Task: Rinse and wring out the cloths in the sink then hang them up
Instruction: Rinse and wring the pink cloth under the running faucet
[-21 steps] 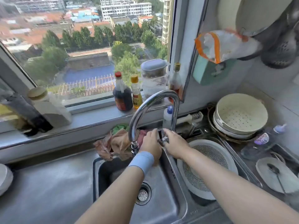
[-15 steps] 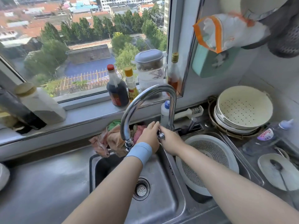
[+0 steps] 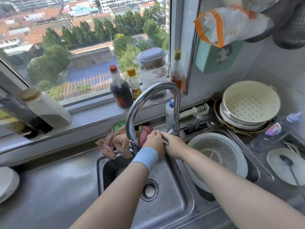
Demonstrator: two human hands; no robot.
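We are gripping the dark tap lever (image 3: 165, 140) with right hand (image 3: 175, 147) fingers; left hand (image 3: 154, 140) fingers: cannot tell. The crumpled pink-and-tan cloths (image 3: 115, 142) are sitting on the steel sink (image 3: 99, 164) rear rim. Risk: jerking lever, water spraying the counter (image 3: 49, 187).

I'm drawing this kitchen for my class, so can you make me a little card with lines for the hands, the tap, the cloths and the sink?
Sink: two basins, white colander in the right one
Tap: spout over the left basin, no water seen
Cloths: bunched on the rim behind the sink, not hung
Left hand: beside the tap's base, against the cloths; grip unclear
Right hand: at the tap handle; grip unclear
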